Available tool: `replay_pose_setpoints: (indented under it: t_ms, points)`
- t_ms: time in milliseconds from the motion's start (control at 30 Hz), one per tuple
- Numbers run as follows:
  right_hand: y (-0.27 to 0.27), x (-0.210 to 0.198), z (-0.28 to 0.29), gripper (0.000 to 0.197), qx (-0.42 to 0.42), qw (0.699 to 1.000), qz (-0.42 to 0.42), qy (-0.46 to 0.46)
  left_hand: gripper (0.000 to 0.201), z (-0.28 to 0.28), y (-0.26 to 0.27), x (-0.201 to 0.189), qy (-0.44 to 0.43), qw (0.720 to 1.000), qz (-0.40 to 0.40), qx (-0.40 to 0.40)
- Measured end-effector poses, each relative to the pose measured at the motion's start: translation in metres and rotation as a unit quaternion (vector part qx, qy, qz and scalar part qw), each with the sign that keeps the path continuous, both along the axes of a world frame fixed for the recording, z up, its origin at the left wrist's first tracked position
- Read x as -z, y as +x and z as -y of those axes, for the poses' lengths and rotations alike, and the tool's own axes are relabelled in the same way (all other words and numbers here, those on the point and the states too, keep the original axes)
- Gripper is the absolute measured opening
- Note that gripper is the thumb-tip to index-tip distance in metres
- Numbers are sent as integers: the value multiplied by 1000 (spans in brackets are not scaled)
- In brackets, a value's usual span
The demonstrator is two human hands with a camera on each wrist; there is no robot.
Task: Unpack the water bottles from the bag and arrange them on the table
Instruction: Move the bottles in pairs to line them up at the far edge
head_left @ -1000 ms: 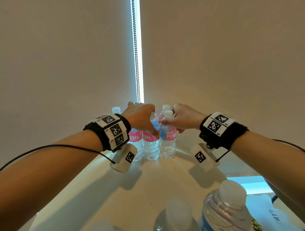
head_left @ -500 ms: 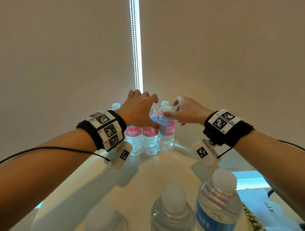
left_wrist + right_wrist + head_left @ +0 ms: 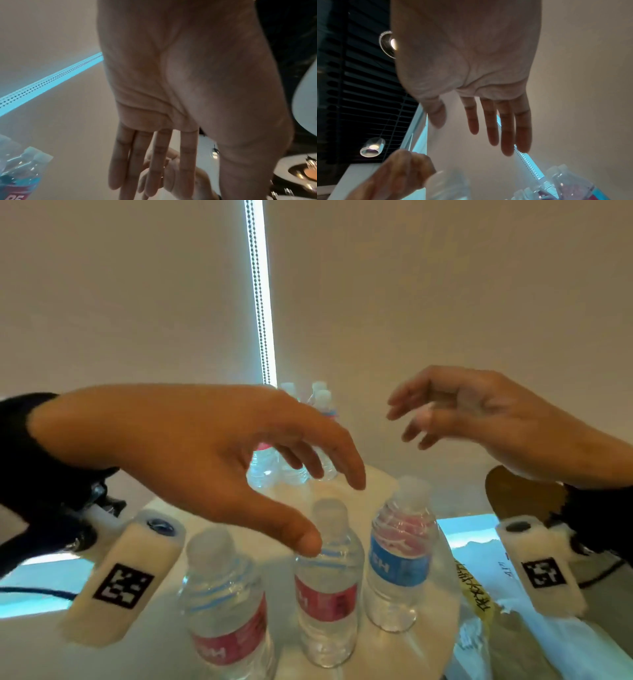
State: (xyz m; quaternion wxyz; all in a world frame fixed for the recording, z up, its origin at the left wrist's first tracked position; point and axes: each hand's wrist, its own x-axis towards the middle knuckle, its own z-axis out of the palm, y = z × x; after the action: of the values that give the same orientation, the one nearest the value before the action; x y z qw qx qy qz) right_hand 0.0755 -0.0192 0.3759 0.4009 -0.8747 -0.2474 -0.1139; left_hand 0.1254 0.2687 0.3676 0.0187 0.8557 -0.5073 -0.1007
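Note:
Three clear water bottles stand near me on the round white table (image 3: 435,655): a pink-labelled one (image 3: 224,611) at left, another pink-labelled one (image 3: 327,587) in the middle, a blue-labelled one (image 3: 400,556) at right. A cluster of bottles (image 3: 320,402) stands at the far edge, partly hidden behind my left hand (image 3: 219,453). That hand hovers open above the near bottles, fingers relaxed, thumb over the middle bottle's shoulder. My right hand (image 3: 479,412) floats open higher at right, holding nothing. Both wrist views show flat empty palms (image 3: 180,81) (image 3: 467,54).
A white plastic bag (image 3: 507,604) with printed text lies at the table's right edge. Pale roller blinds with a bright gap and bead chain (image 3: 260,302) close off the back. A brown round seat (image 3: 520,494) shows at right, below table level.
Both hands let go of the far bottles and pulled back toward me, opening. The view dropped closer to the three near bottles.

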Motion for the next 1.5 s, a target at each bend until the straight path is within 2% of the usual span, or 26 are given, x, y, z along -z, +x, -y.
replay_pose_setpoints:
  t_ms: [33, 67, 133, 167, 267, 467, 633, 767, 933, 1067, 1267, 1500]
  points:
    - [-13, 5, 0, 47, -10, 1000, -14, -21, 32, 3, 2, 7, 28, 999, 11, 38]
    - [-23, 10, -2, 54, -16, 998, -20, -51, 22, 4, -6, 3, 45, 993, 71, 77]
    - [-38, 22, -6, 63, -17, 993, -20, -115, 41, 20, -30, -16, -58, 998, 17, -6]
    - [-42, 28, -7, 63, -13, 989, -19, -144, 46, 14, -40, -21, -51, 999, -8, 13]
    - [-47, 41, -12, 64, 2, 980, -18, -198, 37, 19, -46, -25, -46, 998, -48, 21]
    - [-48, 48, -14, 54, -9, 987, -24, -159, 27, 25, -41, -26, -48, 998, -40, 4]
    - [-41, 40, -15, 54, -10, 990, -25, -136, 25, 18, -41, -34, -59, 998, -19, 1]
    - [-27, 27, -23, 54, -9, 993, -8, -117, 28, 2, -35, -55, -113, 994, -3, -8]
    - [9, 16, -45, 53, 0, 994, 5, -107, 26, -19, -18, -70, -159, 985, 4, -60]
    - [44, 14, -71, 53, 6, 993, 28, -113, 23, -35, 4, -65, -140, 984, 40, -104]
    - [93, 29, -110, 56, 32, 992, 39, -118, 27, -55, 47, -44, -66, 976, 101, -183]
    - [133, 50, -142, 58, 52, 995, 17, -86, 27, -62, 81, -34, -15, 957, 118, -263]
